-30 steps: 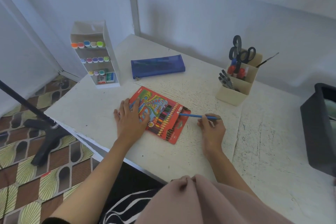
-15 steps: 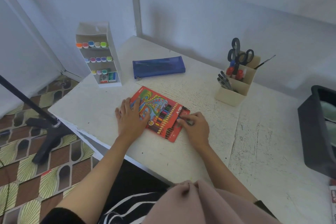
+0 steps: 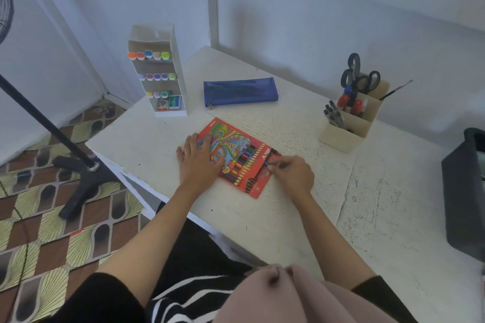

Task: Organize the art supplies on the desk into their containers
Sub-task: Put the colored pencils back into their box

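Note:
A red box of colour pencils [image 3: 237, 158] lies flat on the white desk [image 3: 288, 217], its window showing several pencils. My left hand [image 3: 198, 161] rests flat on the box's left part, fingers straight. My right hand [image 3: 292, 174] is at the box's right end and pinches a blue pencil [image 3: 267, 163]; only a short blue bit shows at my fingertips, the rest is hidden in the box or under my fingers.
A blue zip pouch [image 3: 240, 92] lies behind the box. A white tiered rack [image 3: 157, 71] of markers stands at the back left. A beige holder [image 3: 353, 123] with scissors, pens and a brush sits at the right. A dark bin [image 3: 464, 191] stands at the far right.
One second ago my right hand held the blue pencil out in the open to the right of the box. It has since moved left to the box's end, and most of the pencil is out of sight.

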